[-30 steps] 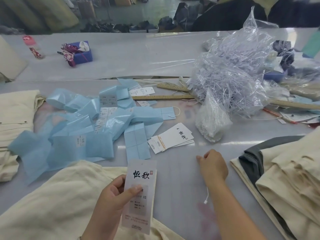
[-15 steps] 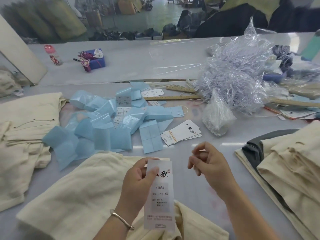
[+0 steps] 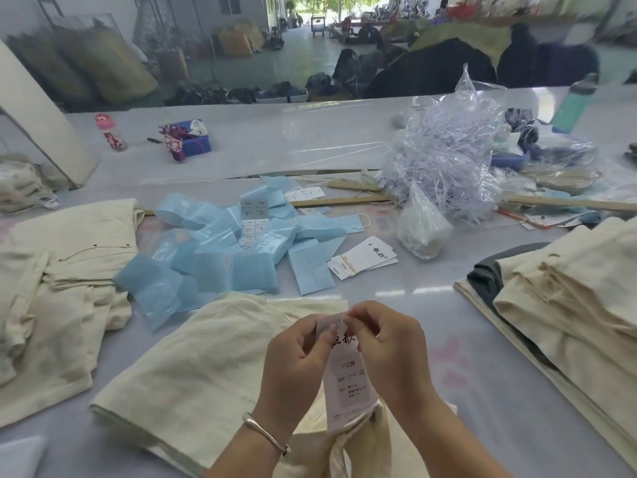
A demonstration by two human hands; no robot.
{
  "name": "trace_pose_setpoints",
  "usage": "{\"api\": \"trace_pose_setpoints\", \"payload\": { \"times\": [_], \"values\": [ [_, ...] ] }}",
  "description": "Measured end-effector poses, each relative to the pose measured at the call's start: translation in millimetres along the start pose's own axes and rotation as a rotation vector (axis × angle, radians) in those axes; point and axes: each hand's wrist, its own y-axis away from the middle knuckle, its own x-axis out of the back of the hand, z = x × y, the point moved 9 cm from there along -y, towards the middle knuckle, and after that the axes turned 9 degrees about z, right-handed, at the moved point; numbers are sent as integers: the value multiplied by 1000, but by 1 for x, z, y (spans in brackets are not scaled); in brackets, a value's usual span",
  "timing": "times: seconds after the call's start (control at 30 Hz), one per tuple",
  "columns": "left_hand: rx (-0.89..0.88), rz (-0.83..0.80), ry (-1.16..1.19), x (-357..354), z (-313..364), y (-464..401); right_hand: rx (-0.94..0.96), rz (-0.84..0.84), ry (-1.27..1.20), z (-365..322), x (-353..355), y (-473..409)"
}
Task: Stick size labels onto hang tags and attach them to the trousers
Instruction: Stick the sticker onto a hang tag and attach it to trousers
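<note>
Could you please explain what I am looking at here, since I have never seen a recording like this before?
There is no machine here: a person wears a camera on the head, so the single picture looks forward and down at their own two hands. The left hand and the right hand both pinch the top of a white hang tag, printed with 1103# and XS, above a folded pair of cream trousers on the table. Further back lie blue backing sheets, a small stack of spare tags, wooden rulers and a clear bag of plastic strings. More folded trousers are piled on the right.
</note>
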Motion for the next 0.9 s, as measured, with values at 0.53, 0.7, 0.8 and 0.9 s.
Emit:
{"api": "trace_pose_setpoints", "payload": {
  "times": [0.53, 0.7, 0.8, 0.9],
  "values": [
    [368, -206, 445, 10, -7, 26, 56, 205, -2, -37, 18, 56],
    [251, -248, 364, 7, -3, 28, -220, 172, -244, -23, 20, 66],
    [107, -220, 97, 8, 1, 26, -179, 235, -110, -29, 35, 71],
    [-29, -208, -97, 13, 12, 24, 38, 280, 112, -53, 54, 69]
  ]
}}
